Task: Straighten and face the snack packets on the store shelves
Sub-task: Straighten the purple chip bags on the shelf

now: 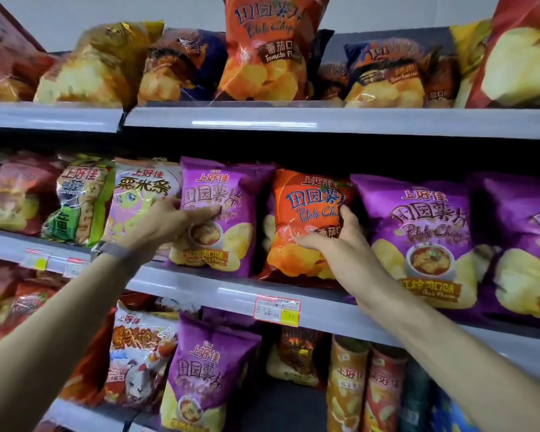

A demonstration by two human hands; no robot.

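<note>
Purple potato-chip packet pinched at left edge by left hand; orange tomato-chip packet beside it on shelf, gripped at right edge by right hand.

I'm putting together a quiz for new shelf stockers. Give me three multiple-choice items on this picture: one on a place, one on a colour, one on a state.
1. Where is the orange packet at the right hand?
A) top shelf
B) middle shelf
C) bottom shelf

2. What colour is the packet that the left hand touches?
A) purple
B) green
C) blue

3. What is the right hand doing?
A) hanging idle
B) pressing flat on the shelf edge
C) gripping the orange packet

Answers:
1 B: it stands on the middle shelf, just above the price tag.
2 A: the fingers lie on a purple packet.
3 C: thumb and fingers curl round the packet.
</note>
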